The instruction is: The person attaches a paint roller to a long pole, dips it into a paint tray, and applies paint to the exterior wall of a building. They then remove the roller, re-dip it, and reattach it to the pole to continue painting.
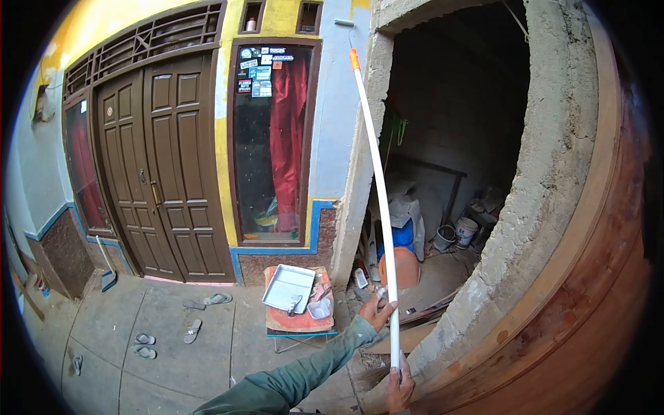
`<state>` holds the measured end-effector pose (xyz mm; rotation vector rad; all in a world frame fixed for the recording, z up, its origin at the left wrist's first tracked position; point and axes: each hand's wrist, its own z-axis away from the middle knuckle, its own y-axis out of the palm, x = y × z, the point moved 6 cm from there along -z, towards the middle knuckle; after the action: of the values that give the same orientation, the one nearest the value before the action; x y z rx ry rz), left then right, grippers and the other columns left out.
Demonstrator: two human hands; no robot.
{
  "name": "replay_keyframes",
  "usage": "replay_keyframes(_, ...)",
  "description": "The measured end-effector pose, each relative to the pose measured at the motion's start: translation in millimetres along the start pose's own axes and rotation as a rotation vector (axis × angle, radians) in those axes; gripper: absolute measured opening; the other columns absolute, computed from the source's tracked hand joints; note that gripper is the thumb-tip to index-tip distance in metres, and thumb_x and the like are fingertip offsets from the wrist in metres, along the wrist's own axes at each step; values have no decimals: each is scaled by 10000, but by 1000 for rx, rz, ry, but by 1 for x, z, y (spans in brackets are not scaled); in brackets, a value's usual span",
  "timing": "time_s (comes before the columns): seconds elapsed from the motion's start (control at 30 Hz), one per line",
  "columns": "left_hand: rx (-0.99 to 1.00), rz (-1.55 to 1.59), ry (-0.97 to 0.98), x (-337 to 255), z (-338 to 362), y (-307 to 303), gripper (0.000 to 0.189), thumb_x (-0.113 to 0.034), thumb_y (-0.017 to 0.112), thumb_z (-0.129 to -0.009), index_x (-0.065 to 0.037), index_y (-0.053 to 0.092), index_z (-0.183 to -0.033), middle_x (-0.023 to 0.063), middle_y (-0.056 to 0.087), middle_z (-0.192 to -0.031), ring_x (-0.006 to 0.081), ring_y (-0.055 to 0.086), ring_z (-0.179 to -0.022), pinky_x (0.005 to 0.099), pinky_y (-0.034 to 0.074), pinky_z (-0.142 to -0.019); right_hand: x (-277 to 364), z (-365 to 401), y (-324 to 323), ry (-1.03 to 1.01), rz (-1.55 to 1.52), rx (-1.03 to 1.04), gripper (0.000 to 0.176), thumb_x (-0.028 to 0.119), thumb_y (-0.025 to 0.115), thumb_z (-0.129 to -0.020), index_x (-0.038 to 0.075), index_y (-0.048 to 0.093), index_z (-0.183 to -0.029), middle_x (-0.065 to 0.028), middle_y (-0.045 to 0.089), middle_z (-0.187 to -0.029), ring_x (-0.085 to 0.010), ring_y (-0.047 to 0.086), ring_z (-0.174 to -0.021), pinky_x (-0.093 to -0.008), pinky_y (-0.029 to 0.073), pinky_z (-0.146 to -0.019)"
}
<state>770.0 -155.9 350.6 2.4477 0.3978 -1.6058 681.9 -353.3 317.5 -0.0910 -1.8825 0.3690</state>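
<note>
A long white pole [380, 187] with an orange collar rises from the bottom centre to a small paint roller [344, 23] at the top, which is at the pale wall strip [337, 104] beside the window. My left hand [378, 312], in a green sleeve, grips the pole around its lower part. Lower down, near the pole's bottom end, my right hand [400, 389] is wrapped round it. Left of my hands, a white paint tray [288, 287] lies on a small red-topped table [297, 323], with a small white container [319, 309] and a cloth beside it.
Brown double doors [159, 166] and a red-curtained window [273, 145] are on the left. Sandals [193, 331] lie on the concrete floor [194, 370]. A rough doorway on the right shows buckets [466, 232] inside. A curved wooden surface [553, 346] borders the right.
</note>
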Motion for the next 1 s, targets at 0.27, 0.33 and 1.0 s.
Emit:
replay_keyframes(0.27,-68,30,70,-40,-7,-2,479,-251,562,-873,-4,400,-1250,70,635,-808,95,581,-712,245,473,-596,3,-44,18,-19,-114,62,421,213,430,-895,51,436,-1284,-87,551,-801,-121,455,-544,-264,394,-490)
replay_keyframes(0.33,-69,15,87,-45,-8,-3,479,-253,557,-876,-1,400,-1251,69,633,-806,94,580,-709,243,471,-596,11,-56,19,-27,-79,50,419,228,432,-893,46,450,-1270,-148,596,-849,-160,518,-583,-294,437,-530)
replay_keyframes(1.0,120,-43,-14,-3,15,11,526,-259,565,-875,56,364,-1245,93,632,-859,106,574,-738,251,468,-667,5,-55,16,-28,-169,77,432,255,428,-898,28,448,-1265,-126,595,-918,-132,481,-561,-280,424,-511)
